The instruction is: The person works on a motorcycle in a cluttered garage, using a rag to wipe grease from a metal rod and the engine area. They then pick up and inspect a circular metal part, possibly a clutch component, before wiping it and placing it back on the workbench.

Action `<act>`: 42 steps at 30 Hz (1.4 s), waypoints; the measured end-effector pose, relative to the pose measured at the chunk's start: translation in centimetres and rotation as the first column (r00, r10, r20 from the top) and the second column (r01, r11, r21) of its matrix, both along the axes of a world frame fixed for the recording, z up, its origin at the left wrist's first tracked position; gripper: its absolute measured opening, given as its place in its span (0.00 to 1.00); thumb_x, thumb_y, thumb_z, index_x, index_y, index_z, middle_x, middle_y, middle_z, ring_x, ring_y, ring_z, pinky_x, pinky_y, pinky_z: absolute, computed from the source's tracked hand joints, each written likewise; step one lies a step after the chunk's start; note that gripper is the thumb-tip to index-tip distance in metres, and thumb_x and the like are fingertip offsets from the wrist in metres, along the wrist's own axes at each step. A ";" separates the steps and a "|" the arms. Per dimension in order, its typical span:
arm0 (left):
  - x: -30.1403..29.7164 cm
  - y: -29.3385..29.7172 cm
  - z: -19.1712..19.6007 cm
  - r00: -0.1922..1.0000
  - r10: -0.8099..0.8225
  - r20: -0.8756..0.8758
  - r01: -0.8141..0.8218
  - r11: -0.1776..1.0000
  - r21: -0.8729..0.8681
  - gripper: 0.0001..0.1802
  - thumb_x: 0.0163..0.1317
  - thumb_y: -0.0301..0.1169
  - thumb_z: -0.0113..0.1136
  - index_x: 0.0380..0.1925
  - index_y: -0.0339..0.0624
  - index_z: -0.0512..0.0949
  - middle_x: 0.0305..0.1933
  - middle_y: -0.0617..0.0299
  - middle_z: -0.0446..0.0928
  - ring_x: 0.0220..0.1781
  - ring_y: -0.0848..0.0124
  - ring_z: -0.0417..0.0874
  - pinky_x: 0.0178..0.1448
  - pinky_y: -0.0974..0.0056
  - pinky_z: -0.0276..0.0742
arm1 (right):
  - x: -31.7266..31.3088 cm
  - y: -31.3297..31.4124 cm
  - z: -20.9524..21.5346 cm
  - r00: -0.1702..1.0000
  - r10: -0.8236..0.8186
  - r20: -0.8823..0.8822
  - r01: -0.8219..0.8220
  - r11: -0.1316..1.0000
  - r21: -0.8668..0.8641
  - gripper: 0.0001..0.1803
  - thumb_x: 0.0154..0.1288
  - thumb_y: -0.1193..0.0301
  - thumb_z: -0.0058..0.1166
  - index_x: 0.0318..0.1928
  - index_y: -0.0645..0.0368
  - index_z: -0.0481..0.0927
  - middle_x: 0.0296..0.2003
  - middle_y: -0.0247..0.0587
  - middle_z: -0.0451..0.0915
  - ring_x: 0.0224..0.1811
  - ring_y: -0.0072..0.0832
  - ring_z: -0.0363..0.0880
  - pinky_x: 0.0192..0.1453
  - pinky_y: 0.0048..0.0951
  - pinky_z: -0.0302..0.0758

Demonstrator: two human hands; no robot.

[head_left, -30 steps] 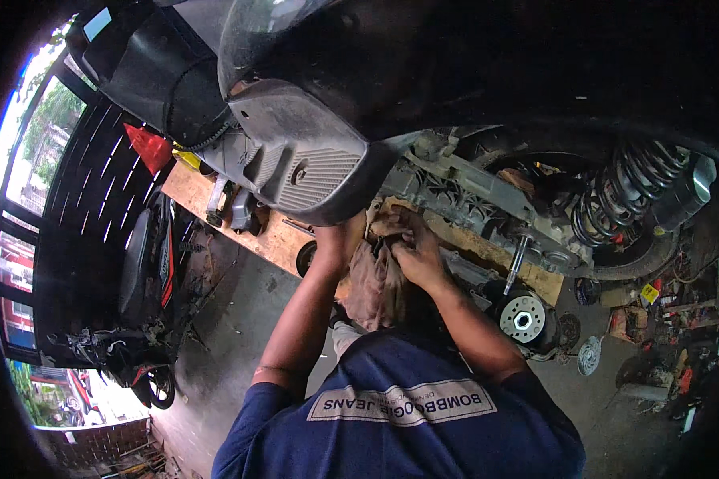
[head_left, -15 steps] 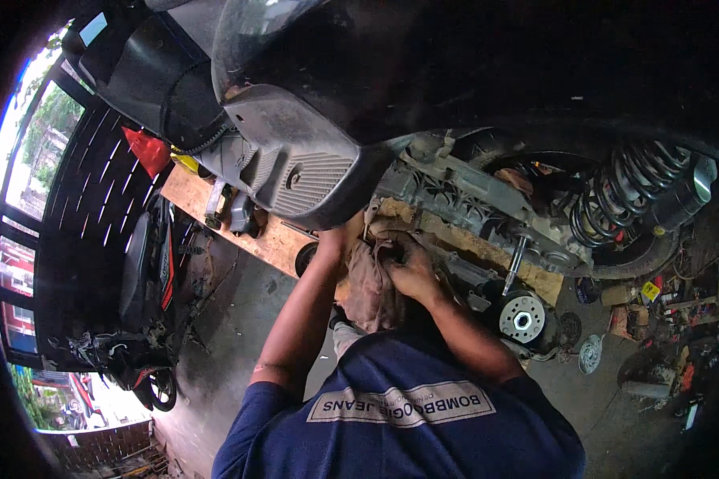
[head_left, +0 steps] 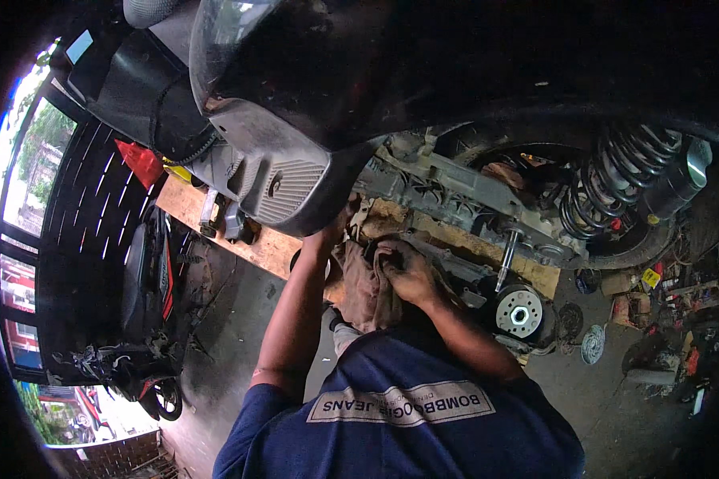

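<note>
A brown, dirty rag [head_left: 363,295] hangs in front of my chest. My right hand [head_left: 410,274] has its fingers closed on the rag's upper right side; what lies under the cloth there is hidden. Up beside the rag reaches my left hand [head_left: 337,227], its fingers hidden behind the grey ribbed footboard [head_left: 291,191] of a scooter. Just beyond both hands is the scooter's bare, grimy engine casing [head_left: 435,184], with a metal shaft [head_left: 506,259] sticking out at its right end.
A wooden board [head_left: 268,252] runs below the scooter. Right of my arm lies a round metal part with holes [head_left: 518,312]. A black coil spring [head_left: 607,184] stands by the rear wheel. Several parts and a yellow-labelled item [head_left: 651,278] lie at the far right.
The scooter and board have shifted slightly left in the view. My right hand still grips the rag, its fingers now a little farther left. My left hand remains by the footboard.
</note>
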State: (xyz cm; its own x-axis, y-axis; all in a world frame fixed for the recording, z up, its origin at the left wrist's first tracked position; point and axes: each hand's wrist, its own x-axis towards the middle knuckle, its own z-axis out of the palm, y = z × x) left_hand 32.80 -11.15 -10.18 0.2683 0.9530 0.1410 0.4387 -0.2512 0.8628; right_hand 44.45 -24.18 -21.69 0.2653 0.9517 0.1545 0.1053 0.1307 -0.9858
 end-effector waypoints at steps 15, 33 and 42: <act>-0.3 0.2 -1.3 0.970 0.165 -0.180 0.037 0.631 0.775 0.11 0.62 0.30 0.58 0.44 0.44 0.81 0.36 0.53 0.81 0.40 0.57 0.80 0.44 0.55 0.74 | 0.3 -0.4 0.3 0.992 0.049 0.120 -0.038 0.995 -0.093 0.18 0.59 0.77 0.56 0.52 0.58 0.77 0.45 0.47 0.82 0.50 0.39 0.82 0.55 0.34 0.76; 0.8 1.0 -2.5 0.894 0.370 -0.254 -0.144 0.772 0.619 0.25 0.66 0.43 0.54 0.55 0.35 0.74 0.55 0.39 0.75 0.60 0.43 0.73 0.64 0.49 0.67 | -0.3 -0.4 -1.0 0.995 0.079 0.055 -0.073 0.993 -0.094 0.17 0.60 0.76 0.56 0.51 0.57 0.78 0.45 0.46 0.82 0.49 0.39 0.82 0.54 0.36 0.77; -0.2 1.3 -2.4 0.939 0.223 -0.261 -0.044 0.834 0.551 0.26 0.64 0.43 0.60 0.54 0.33 0.73 0.53 0.41 0.77 0.57 0.46 0.76 0.62 0.51 0.69 | -1.0 -0.3 -1.6 0.996 0.047 0.075 -0.036 0.989 -0.144 0.17 0.59 0.75 0.57 0.50 0.56 0.79 0.44 0.46 0.83 0.47 0.39 0.83 0.52 0.35 0.78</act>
State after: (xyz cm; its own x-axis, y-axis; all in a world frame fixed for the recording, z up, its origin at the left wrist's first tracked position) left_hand 32.57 -9.80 -12.57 0.2577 0.7829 0.5663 0.7169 -0.5479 0.4312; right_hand 43.44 -24.47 -23.31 0.2174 0.9755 0.0349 0.1801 -0.0049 -0.9836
